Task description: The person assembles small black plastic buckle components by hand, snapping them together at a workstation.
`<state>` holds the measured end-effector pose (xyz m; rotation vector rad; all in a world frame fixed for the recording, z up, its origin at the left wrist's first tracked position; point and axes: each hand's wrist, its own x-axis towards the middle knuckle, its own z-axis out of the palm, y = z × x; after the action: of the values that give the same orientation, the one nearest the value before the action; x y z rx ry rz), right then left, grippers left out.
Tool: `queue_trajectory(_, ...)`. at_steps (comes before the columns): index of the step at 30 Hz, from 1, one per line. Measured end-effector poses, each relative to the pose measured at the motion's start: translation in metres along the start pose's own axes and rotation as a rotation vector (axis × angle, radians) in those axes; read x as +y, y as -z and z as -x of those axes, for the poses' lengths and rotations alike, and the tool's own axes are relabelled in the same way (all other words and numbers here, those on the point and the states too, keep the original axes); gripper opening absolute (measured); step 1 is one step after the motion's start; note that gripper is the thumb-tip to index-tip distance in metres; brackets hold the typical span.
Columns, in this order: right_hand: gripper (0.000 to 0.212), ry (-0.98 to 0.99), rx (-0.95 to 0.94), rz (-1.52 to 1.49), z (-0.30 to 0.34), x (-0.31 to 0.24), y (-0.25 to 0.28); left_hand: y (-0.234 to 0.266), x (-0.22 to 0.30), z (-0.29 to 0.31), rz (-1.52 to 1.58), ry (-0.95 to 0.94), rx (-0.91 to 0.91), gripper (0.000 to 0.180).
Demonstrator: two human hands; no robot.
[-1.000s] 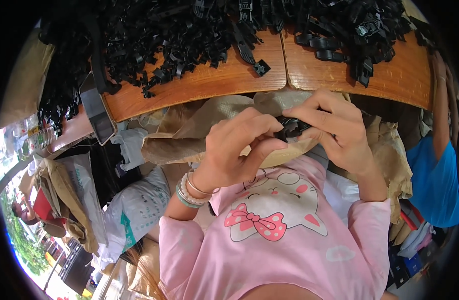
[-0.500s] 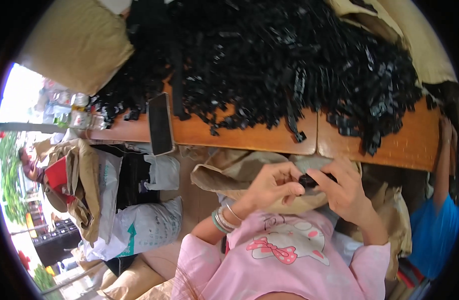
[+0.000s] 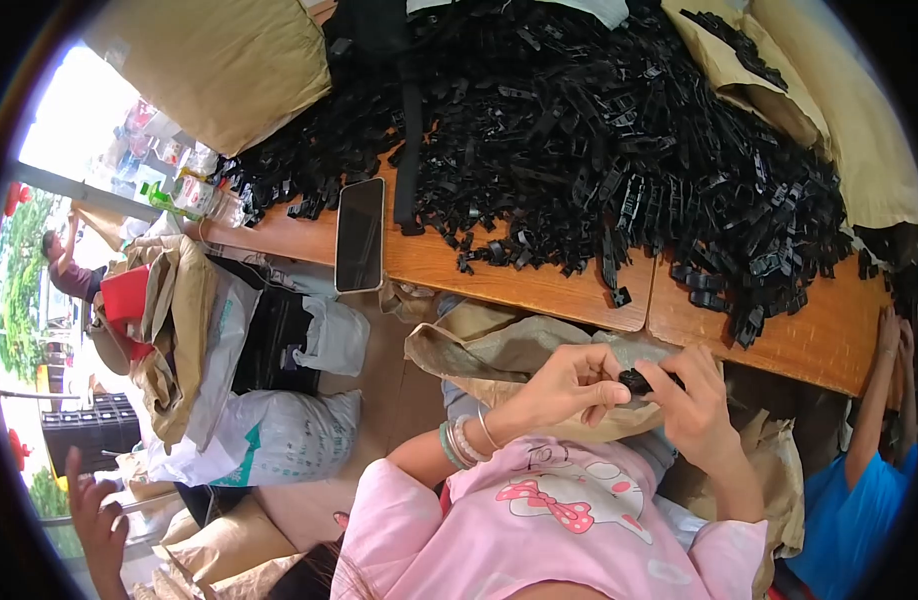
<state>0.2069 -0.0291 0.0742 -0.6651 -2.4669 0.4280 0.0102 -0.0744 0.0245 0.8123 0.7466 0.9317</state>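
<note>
In front of my chest, just off the table's near edge, my left hand (image 3: 579, 388) and my right hand (image 3: 691, 405) pinch a small black plastic piece (image 3: 635, 381) between them. Fingers cover most of it, so its exact kind is hard to make out. Thumb and fingertips of the left hand grip one end, and the right fingers close round the other. An open woven sack (image 3: 479, 350) spreads below the hands. Beyond them, a large heap of similar black plastic pieces (image 3: 539, 150) covers much of the wooden table (image 3: 539, 285).
A phone (image 3: 360, 235) lies at the table's near edge, beside a black strap (image 3: 410, 150). Stuffed sacks (image 3: 214, 70) stand at the back. White bags (image 3: 289, 440) lie at left. Another person's hand (image 3: 101, 520) is raised lower left; a co-worker in blue (image 3: 864, 500) sits right.
My view has tilted and shifted, so the table slants more. Another person's raised hand has come in at the lower left. Both my hands keep hold of the black piece.
</note>
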Motion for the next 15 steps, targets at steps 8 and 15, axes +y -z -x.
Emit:
queue_trajectory(8,0.032,-0.360,0.025,-0.344,0.006,-0.003,-0.008,-0.013,-0.005,-0.002,-0.762,-0.614,0.353,0.026)
queue_trajectory(15,0.030,-0.394,-0.092,-0.405,0.017,-0.008,-0.005,-0.008,-0.012,0.007,-1.302,-0.710,0.220,0.026)
